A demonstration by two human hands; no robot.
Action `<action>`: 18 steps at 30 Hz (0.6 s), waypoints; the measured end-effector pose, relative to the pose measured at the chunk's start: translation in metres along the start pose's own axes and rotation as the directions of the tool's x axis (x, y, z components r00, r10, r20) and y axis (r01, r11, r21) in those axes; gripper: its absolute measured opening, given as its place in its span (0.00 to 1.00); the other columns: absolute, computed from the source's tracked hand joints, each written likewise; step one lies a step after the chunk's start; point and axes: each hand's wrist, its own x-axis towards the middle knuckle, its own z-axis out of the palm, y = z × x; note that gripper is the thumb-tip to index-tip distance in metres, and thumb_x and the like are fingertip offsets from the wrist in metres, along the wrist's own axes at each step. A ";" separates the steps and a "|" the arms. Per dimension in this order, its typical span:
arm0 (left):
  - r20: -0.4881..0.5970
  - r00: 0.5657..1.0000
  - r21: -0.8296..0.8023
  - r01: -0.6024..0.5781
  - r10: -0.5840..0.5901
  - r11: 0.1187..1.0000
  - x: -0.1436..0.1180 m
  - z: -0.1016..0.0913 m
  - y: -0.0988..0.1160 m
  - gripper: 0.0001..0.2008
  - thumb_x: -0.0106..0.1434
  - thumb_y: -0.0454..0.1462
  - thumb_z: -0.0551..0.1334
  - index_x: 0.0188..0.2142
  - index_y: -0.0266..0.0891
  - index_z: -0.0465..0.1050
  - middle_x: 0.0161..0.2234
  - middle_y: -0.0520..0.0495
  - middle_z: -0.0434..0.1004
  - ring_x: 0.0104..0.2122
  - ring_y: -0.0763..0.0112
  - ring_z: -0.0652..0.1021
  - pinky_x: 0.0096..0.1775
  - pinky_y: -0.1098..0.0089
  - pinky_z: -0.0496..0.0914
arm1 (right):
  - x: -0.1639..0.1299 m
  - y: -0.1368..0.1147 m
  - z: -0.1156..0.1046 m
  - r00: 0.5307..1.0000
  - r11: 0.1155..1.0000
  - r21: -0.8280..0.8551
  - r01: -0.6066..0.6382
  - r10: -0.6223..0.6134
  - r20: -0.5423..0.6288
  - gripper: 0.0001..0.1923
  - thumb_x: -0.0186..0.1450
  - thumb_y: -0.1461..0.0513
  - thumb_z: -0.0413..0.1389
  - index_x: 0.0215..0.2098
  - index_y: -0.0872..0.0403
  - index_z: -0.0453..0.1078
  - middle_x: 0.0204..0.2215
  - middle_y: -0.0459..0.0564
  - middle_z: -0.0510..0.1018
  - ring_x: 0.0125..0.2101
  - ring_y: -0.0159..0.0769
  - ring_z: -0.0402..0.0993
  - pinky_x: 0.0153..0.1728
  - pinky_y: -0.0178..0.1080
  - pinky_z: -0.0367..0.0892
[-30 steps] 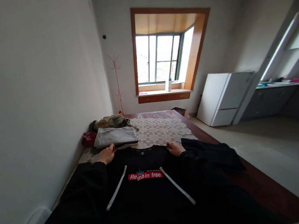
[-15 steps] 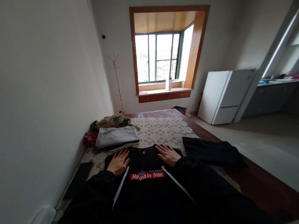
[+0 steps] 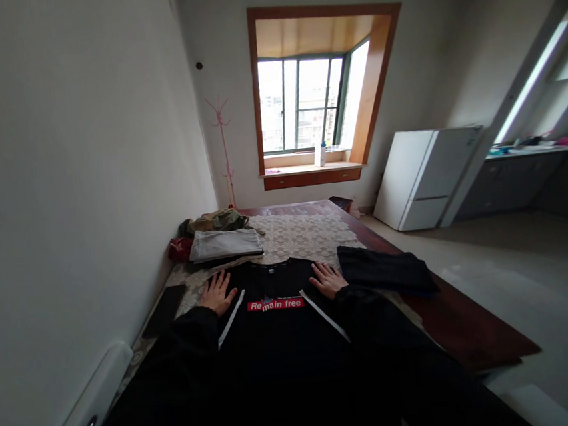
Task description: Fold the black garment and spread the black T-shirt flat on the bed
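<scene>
A black shirt [image 3: 280, 334] with a red "Remain free" print and two white stripes lies spread on the table, its neckline toward the window. My left hand [image 3: 217, 293] rests flat on the shirt's left shoulder, fingers spread. On the opposite shoulder lies my right hand [image 3: 327, 280], also flat with its fingers apart. Just right of that hand is a folded dark garment [image 3: 387, 269]. Beyond my left hand sits a stack with a folded grey garment [image 3: 225, 244] on top. The lower part of the shirt merges with my dark sleeves and is hard to make out.
A lace cloth [image 3: 306, 234] covers much of the dark red table [image 3: 476, 328]. Olive fabric [image 3: 217, 221] and a red item [image 3: 180, 249] lie against the left wall. A flat black object [image 3: 164, 310] is at left. A white fridge [image 3: 426, 179] stands at the right.
Both hands have slid outward from beside the neckline toward the shirt's shoulders. The camera view has shifted slightly, showing more of the table's near right corner.
</scene>
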 end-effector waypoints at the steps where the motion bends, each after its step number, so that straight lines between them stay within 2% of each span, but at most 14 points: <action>1: 0.005 1.000 -0.002 -0.001 0.001 1.000 -0.007 -0.002 0.004 0.32 0.72 0.50 0.44 0.71 0.41 0.51 0.73 0.41 0.49 0.72 0.52 0.51 0.68 0.46 0.48 | -0.007 -0.003 -0.002 1.000 1.000 0.002 0.005 -0.005 -0.005 0.36 0.74 0.45 0.36 0.75 0.50 0.44 0.74 0.50 0.44 0.73 0.44 0.37 0.70 0.54 0.37; 6: 0.066 0.997 -0.014 -0.037 0.038 0.999 -0.062 -0.004 0.021 0.32 0.72 0.50 0.45 0.71 0.43 0.52 0.73 0.43 0.51 0.72 0.53 0.51 0.68 0.46 0.48 | -0.070 -0.014 0.003 0.996 0.995 0.015 0.094 -0.094 0.010 0.37 0.73 0.44 0.38 0.74 0.49 0.46 0.74 0.49 0.45 0.73 0.45 0.36 0.70 0.55 0.38; 10: 0.020 1.000 -0.021 0.003 -0.003 1.000 -0.128 -0.005 0.020 0.33 0.71 0.51 0.46 0.70 0.39 0.54 0.72 0.42 0.53 0.72 0.52 0.52 0.68 0.47 0.49 | -0.141 -0.008 0.012 0.992 0.993 0.041 0.113 -0.111 -0.057 0.36 0.72 0.44 0.40 0.73 0.48 0.50 0.73 0.49 0.50 0.72 0.46 0.41 0.70 0.53 0.42; 13: -0.084 0.996 -0.092 0.036 -0.044 0.995 -0.187 -0.006 0.015 0.32 0.70 0.51 0.48 0.69 0.41 0.57 0.70 0.42 0.59 0.71 0.54 0.55 0.69 0.48 0.48 | -0.199 0.000 0.014 0.983 0.984 0.134 0.121 -0.100 -0.154 0.35 0.72 0.45 0.42 0.73 0.48 0.51 0.72 0.50 0.54 0.71 0.46 0.46 0.70 0.55 0.43; 15: -0.185 0.980 -0.199 0.039 -0.077 0.979 -0.231 -0.001 0.011 0.29 0.70 0.49 0.49 0.67 0.44 0.61 0.68 0.44 0.65 0.70 0.57 0.59 0.70 0.50 0.48 | -0.240 0.006 0.022 0.966 0.958 0.251 0.140 -0.076 -0.247 0.33 0.72 0.46 0.45 0.72 0.47 0.53 0.71 0.51 0.57 0.71 0.47 0.49 0.69 0.55 0.45; 17: -0.326 0.934 -0.335 0.031 -0.147 0.942 -0.276 0.011 0.010 0.26 0.69 0.48 0.50 0.62 0.46 0.67 0.65 0.45 0.70 0.68 0.58 0.63 0.70 0.51 0.50 | -0.282 0.011 0.043 0.923 0.902 0.410 0.136 0.035 -0.384 0.31 0.71 0.47 0.47 0.69 0.47 0.58 0.69 0.53 0.62 0.69 0.49 0.54 0.68 0.56 0.49; 18: -0.398 0.892 -0.408 0.036 -0.214 0.912 -0.298 0.020 0.009 0.24 0.68 0.49 0.51 0.59 0.47 0.70 0.63 0.45 0.71 0.67 0.56 0.65 0.69 0.51 0.52 | -0.303 0.014 0.058 0.881 0.858 0.500 0.116 0.144 -0.451 0.29 0.70 0.47 0.48 0.66 0.48 0.62 0.67 0.55 0.65 0.67 0.51 0.57 0.67 0.57 0.52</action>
